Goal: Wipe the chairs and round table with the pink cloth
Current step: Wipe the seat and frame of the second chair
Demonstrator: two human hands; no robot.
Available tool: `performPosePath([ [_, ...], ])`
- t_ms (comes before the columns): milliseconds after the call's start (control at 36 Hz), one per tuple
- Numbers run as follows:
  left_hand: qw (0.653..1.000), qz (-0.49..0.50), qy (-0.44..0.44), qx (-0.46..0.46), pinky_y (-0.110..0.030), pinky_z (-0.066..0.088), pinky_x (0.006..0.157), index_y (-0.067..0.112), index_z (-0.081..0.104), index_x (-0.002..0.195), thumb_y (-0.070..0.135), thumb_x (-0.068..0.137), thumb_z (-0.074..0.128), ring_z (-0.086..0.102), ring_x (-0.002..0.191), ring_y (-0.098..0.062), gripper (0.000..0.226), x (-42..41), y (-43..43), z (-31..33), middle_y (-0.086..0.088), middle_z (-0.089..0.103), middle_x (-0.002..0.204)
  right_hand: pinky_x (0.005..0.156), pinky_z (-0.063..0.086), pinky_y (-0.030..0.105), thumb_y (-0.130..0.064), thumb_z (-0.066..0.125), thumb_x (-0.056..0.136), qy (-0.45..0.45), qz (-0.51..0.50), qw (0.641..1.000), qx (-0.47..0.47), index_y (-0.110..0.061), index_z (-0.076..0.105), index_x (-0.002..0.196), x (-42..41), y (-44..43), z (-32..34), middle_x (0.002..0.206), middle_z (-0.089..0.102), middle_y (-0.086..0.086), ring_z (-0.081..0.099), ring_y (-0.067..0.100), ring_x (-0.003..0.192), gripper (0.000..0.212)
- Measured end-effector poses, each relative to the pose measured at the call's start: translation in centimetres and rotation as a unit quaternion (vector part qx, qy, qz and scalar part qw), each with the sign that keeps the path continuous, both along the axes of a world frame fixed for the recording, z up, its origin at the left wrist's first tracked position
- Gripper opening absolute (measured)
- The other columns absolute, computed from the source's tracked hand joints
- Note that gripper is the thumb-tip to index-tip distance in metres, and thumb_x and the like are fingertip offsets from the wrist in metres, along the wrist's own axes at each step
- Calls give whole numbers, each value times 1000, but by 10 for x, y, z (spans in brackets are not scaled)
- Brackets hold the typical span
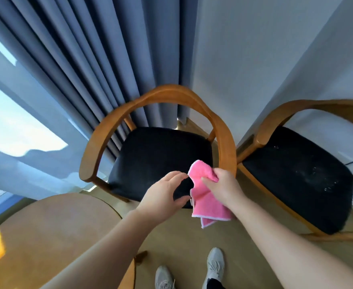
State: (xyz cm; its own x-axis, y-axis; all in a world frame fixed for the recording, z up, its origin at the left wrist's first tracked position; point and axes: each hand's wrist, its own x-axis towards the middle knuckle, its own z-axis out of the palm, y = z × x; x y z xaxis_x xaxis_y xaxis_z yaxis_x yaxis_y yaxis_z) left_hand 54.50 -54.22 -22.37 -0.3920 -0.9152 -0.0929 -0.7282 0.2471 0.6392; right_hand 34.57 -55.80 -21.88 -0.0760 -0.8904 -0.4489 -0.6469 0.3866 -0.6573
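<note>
A pink cloth hangs folded over the front of a wooden armchair with a black seat cushion. My right hand pinches the cloth near its top edge. My left hand reaches beside the cloth with fingers loosely curved, thumb close to the cloth's left edge; whether it touches is unclear. A second wooden chair with a black seat stands to the right. The round light-wood table lies at the lower left.
Blue-grey curtains hang behind the left chair and a pale wall rises behind the right one. A bright window is on the left. My feet in grey shoes stand on the wooden floor between table and chairs.
</note>
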Motion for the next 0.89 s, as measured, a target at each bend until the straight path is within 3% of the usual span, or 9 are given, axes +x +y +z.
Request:
performPosePath([
  [83,1000,-5,11,6,-11,36,94,32,41,138,46,77,72,41,122,3,70,-10,2,14,21,37,141,81,52,33,-41,72,84,-125,0,991,50,-34,46,110,3,-7,23,105,58,-12,61,14,97,38],
  [222,999,16,2,51,-9,34,92,33,28,146,49,71,75,38,124,1,90,-25,-5,30,22,28,145,89,56,50,5,75,71,-325,82,929,160,-4,63,109,-12,-17,53,106,69,20,69,31,99,40],
  [389,996,83,12,37,-1,34,81,31,45,130,47,69,77,51,103,2,70,-47,-14,43,20,51,117,80,59,48,9,73,69,-262,169,944,107,2,66,96,-25,-38,63,99,67,25,69,34,95,29],
  [500,994,110,4,17,-27,48,71,25,57,99,27,75,70,55,79,-5,27,-46,-24,47,13,60,86,67,60,30,-5,78,74,-154,214,965,11,-20,70,87,-25,-59,61,86,71,1,69,17,84,22],
  [556,993,113,-13,17,-35,48,70,20,59,95,27,79,67,56,77,-9,19,-42,-31,48,9,61,82,75,60,31,-12,79,76,-129,230,964,-36,-24,68,96,-23,-69,58,93,69,-3,67,12,88,25],
  [667,992,121,-37,-3,-30,47,78,22,62,104,28,84,66,55,86,-8,22,-27,-48,48,11,62,90,84,53,21,-27,80,76,-101,306,945,-59,-31,42,139,-15,-88,51,139,42,-11,52,4,114,73],
  [750,993,115,-19,-12,-21,43,81,26,62,114,25,85,67,52,90,-3,30,-12,-63,45,16,60,93,100,40,23,-31,79,73,-64,390,917,-52,-39,25,149,-3,-101,47,154,17,-25,26,-3,131,93],
  [806,995,102,-3,-14,-16,40,79,27,63,113,25,85,67,49,86,2,29,-1,-73,42,21,56,88,103,42,27,-30,78,74,-40,397,915,-60,-39,35,144,8,-110,43,152,28,-19,29,-3,132,83],
  [889,995,94,24,-8,-16,44,76,29,64,108,26,84,68,53,84,3,24,18,-89,36,21,59,88,86,57,32,-27,76,78,-49,354,930,-87,-34,61,114,23,-125,40,109,63,-15,59,3,103,40],
])
